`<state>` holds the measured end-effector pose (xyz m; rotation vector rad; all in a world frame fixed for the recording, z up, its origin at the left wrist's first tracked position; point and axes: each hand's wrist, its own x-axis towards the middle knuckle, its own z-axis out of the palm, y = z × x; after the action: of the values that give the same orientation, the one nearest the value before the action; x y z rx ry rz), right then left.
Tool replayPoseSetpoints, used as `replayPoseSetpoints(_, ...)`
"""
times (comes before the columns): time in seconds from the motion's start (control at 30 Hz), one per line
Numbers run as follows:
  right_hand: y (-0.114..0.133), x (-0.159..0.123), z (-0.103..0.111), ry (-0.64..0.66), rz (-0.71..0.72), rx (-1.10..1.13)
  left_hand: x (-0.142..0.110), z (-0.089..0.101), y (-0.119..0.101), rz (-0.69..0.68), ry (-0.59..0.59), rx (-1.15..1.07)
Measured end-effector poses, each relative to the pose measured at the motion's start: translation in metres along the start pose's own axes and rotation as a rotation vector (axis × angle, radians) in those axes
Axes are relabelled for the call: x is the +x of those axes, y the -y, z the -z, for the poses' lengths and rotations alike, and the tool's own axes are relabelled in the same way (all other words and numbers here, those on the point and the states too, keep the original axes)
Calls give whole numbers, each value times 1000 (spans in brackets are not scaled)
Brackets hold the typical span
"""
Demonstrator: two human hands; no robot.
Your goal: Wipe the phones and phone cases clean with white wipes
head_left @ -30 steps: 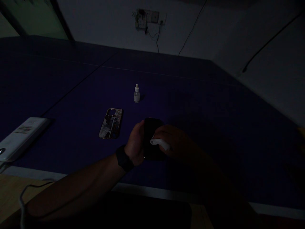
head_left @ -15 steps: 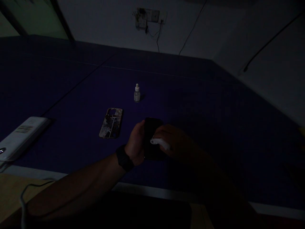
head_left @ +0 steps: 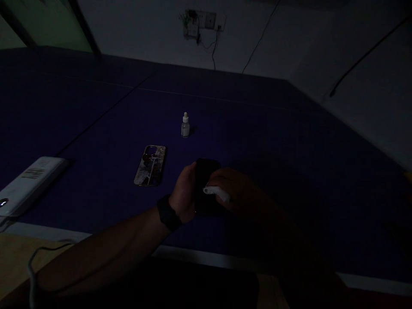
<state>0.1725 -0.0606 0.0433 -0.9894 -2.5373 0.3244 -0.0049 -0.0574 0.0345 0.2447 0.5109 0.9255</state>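
Note:
In dim light my left hand [head_left: 184, 194], with a dark watch on its wrist, grips the left edge of a black smartphone [head_left: 202, 201]. My right hand [head_left: 230, 186] is closed on a folded white tissue [head_left: 218, 192] and rests over the phone's dark screen. The phone's right side is partly hidden under that hand. To the left, a patterned phone case [head_left: 150, 166] with a camera cut-out lies flat on the table. Beyond the phone stands a small dropper bottle [head_left: 185, 128] with a white cap.
A white box-shaped device [head_left: 34, 182] with a cable [head_left: 31, 270] lies at the left edge of the dark blue table [head_left: 106, 141]. Wall sockets [head_left: 206, 20] with plugged-in cords are at the back. A dark cable [head_left: 363, 60] hangs along the right wall.
Almost nothing differs. Both hands, the phone and the tissue stay in the same place, with only a slight shift of the camera view.

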Motion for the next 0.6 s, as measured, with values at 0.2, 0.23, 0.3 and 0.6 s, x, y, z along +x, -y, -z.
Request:
replayPoseSetpoints(0.2,1,0,1,14,0,-13,0,2,0,2,-5,2)
replayPoseSetpoints(0.23,1,0,1,10,-3,-16,0,2,0,5,-4,6)
replayPoseSetpoints(0.3,1,0,1,10,-5,-14,0,2,0,7,0,10)
replayPoseSetpoints(0.6,0,0,1,10,4,-6,-1,-1,0,8,-20,8)
